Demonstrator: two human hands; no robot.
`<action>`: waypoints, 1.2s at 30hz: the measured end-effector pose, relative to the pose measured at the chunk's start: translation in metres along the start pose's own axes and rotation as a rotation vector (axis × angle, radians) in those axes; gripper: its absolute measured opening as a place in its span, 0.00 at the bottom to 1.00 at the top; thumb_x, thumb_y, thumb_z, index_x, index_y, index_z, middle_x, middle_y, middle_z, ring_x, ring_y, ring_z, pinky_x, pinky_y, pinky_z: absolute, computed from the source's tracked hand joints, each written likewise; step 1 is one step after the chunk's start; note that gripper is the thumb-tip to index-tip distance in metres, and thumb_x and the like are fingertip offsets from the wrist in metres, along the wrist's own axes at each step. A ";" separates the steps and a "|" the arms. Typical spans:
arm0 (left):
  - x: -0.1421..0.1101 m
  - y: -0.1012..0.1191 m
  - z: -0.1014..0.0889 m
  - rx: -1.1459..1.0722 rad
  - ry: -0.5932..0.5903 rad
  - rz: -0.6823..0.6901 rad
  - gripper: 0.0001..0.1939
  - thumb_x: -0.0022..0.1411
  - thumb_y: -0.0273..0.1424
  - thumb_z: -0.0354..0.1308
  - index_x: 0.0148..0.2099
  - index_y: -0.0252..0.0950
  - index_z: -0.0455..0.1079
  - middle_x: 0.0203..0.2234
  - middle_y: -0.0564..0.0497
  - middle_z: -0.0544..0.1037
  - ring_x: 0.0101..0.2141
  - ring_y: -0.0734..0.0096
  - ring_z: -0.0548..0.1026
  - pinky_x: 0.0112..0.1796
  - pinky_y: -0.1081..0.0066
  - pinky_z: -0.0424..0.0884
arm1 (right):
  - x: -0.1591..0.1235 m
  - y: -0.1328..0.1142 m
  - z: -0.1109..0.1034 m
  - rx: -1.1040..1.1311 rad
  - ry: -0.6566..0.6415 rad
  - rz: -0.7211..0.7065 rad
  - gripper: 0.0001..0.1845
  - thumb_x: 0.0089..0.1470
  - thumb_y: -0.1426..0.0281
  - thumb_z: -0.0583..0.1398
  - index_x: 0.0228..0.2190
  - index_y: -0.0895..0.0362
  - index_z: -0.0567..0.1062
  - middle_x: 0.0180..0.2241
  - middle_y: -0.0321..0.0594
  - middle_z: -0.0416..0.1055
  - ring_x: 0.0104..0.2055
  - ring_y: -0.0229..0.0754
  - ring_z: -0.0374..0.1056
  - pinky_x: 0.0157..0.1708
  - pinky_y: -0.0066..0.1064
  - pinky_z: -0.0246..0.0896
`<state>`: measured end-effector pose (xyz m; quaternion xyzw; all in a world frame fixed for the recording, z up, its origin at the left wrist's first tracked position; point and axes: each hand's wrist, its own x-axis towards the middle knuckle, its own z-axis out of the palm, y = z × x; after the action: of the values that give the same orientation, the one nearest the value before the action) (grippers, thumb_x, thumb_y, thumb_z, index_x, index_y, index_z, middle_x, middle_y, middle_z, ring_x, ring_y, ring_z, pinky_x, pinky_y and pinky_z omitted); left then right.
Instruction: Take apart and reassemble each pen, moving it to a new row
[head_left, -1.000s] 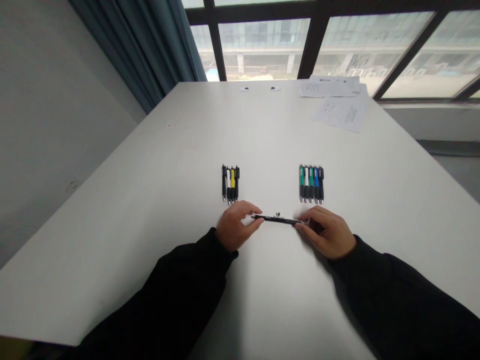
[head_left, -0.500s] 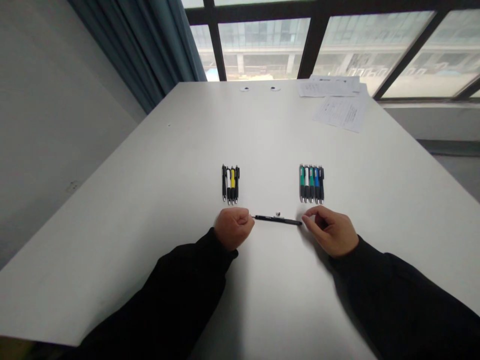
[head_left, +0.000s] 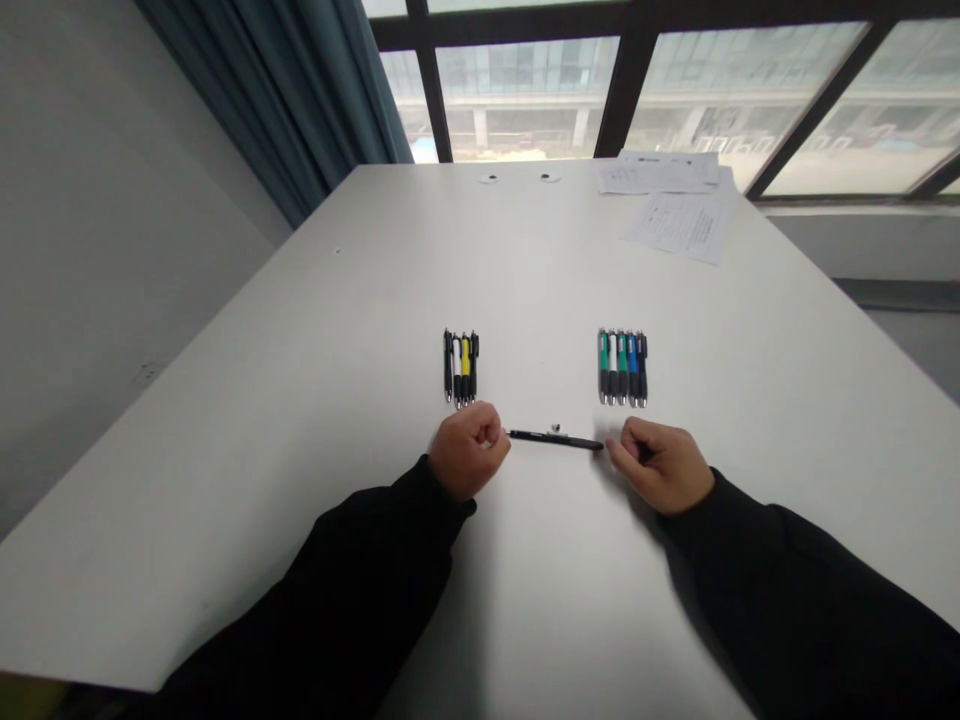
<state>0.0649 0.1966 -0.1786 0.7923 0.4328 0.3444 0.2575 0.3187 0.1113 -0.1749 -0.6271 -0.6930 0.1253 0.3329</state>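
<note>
From the head camera, the left hand (head_left: 469,451) is curled into a fist, and the right hand (head_left: 660,465) is loosely curled; neither appears to grip anything. Between them, a slim black pen (head_left: 555,440) lies crosswise near the desk's near edge, its ends just beside each hand. A small metallic part (head_left: 555,428) sits just beyond it. Farther out stand two neat rows of glossy click pens with dark rubber grips: a black, white and yellow row (head_left: 461,368) and a green, white, blue and black row (head_left: 622,368). On the smooth white desk (head_left: 300,450), printed papers (head_left: 679,215) lie near the far right corner, beneath a large window (head_left: 525,95).
</note>
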 end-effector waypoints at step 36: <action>-0.016 0.033 0.019 -1.164 -0.856 -0.649 0.22 0.52 0.37 0.70 0.44 0.29 0.71 0.29 0.46 0.79 0.27 0.68 0.80 0.30 0.71 0.76 | -0.002 -0.014 0.002 0.516 -0.198 0.005 0.13 0.58 0.63 0.61 0.43 0.56 0.73 0.28 0.37 0.66 0.23 0.37 0.59 0.24 0.31 0.58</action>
<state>0.0899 0.1640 -0.1727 0.4282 0.2557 0.0884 0.8622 0.3065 0.1080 -0.1692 -0.5080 -0.6658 0.3592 0.4118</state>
